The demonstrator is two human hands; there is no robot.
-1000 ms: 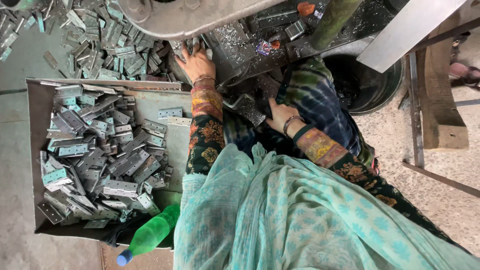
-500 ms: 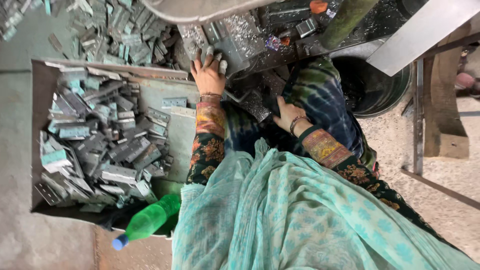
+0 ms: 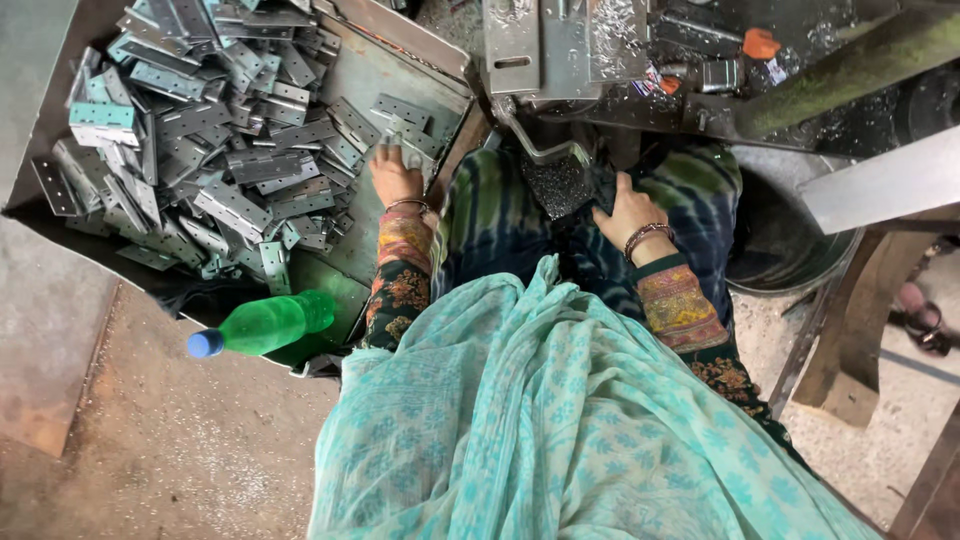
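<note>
Metal hinge plates (image 3: 230,170) in tray (image 3: 400,70): stiff, sharp-edged, likely slippery; take by long edges. Left hand (image 3: 395,175) fingers curled on one; right hand (image 3: 628,210) beside tray, fingers flat, empty.

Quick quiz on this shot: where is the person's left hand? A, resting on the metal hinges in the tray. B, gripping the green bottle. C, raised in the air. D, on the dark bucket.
A: the left hand lies on the metal hinges at the near corner of the tray, apart from the green bottle.
</note>
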